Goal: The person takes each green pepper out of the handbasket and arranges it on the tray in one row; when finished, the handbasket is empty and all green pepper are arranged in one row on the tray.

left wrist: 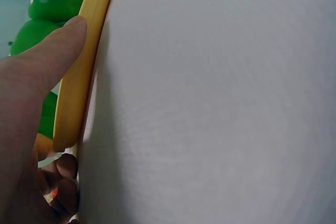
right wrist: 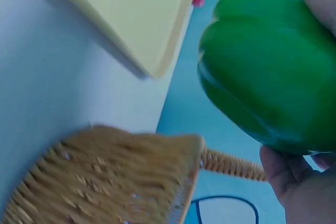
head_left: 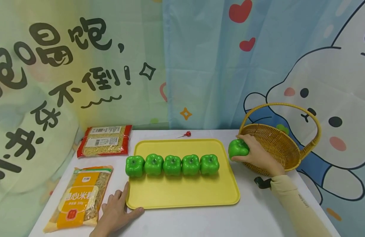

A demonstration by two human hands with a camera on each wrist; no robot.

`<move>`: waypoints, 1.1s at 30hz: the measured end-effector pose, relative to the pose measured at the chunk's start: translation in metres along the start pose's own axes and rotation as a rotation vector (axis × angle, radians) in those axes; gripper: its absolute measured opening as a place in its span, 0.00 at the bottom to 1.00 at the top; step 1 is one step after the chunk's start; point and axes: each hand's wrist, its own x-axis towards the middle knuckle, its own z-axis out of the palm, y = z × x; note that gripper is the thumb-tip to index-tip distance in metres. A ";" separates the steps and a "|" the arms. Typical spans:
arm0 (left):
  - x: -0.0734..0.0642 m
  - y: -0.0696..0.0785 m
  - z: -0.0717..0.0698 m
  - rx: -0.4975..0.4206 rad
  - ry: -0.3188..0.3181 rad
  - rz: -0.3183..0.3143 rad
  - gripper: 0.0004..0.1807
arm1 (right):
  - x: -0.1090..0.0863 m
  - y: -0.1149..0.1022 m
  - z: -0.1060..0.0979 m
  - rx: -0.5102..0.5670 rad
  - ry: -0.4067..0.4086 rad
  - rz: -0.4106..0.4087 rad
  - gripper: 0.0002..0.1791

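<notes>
A green bell pepper is gripped in my right hand, held up between the tray's right edge and a wicker basket. Thumb and fingers clasp opposite sides of that pepper in the right wrist view. Several more green bell peppers stand side by side in a row across the yellow tray. At the tray's near left corner, my left hand touches the rim with thumb and index finger spread. The left wrist view shows the thumb lying against the yellow rim.
Left of the tray lie an orange food packet and, farther back, a red-edged packet. A small red-headed item lies behind the tray. The basket's tall handle arches above it. A printed curtain hangs behind the white table.
</notes>
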 end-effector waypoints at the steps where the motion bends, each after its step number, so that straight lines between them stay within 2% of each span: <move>1: 0.000 0.000 0.000 0.001 0.002 0.002 0.68 | 0.000 -0.002 0.003 0.003 -0.006 -0.004 0.48; 8: 0.000 -0.001 0.000 0.003 0.005 0.002 0.68 | -0.005 -0.011 0.025 0.010 -0.023 -0.041 0.42; 15: 0.001 -0.001 -0.002 -0.015 -0.012 -0.001 0.68 | -0.006 -0.010 0.047 0.017 -0.003 -0.080 0.40; 21: 0.002 0.000 -0.001 -0.020 -0.022 -0.010 0.68 | -0.008 -0.007 0.058 0.026 -0.026 -0.060 0.45; 33: 0.000 -0.001 -0.001 -0.029 -0.013 0.001 0.68 | -0.011 -0.003 0.069 0.034 -0.057 -0.016 0.46</move>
